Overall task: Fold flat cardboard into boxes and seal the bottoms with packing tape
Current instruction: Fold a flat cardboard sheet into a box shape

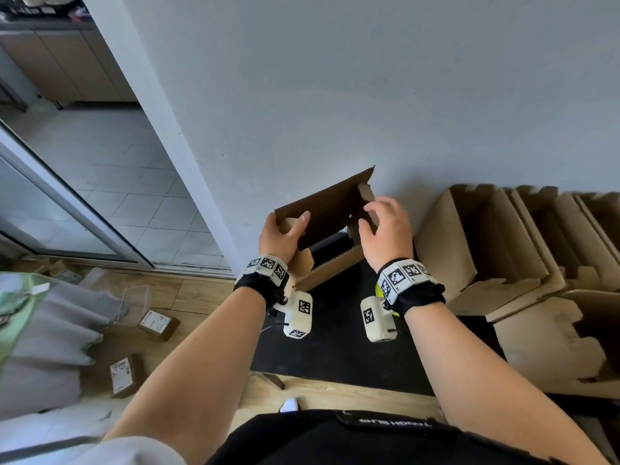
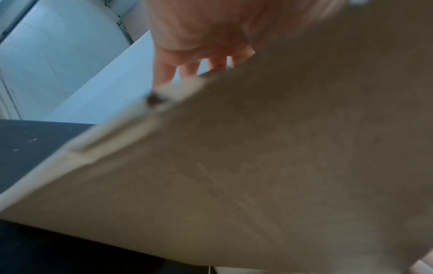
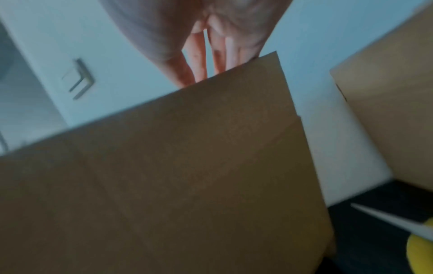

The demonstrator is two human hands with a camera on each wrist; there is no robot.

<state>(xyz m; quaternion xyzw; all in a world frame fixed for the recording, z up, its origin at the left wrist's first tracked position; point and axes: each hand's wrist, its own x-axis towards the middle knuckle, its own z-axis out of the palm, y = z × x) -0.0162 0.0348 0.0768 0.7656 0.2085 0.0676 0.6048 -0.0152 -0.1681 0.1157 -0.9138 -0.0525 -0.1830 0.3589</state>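
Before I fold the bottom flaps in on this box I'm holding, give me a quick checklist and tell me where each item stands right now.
1. Left hand grips the half-opened brown cardboard box at its left edge, thumb over the front: ok.
2. Right hand holds the box's right end flap, fingers curled around it: ok.
3. Box opened square: not ok, the panels look skewed.
4. Black mat below the box has bare room to set it down: ok.
5. Packing tape within reach: cannot tell; only a bit of a yellow object shows near the right wrist.
6. Stack of folded brown cardboard boxes sits to the right, apart from the held box: ok.
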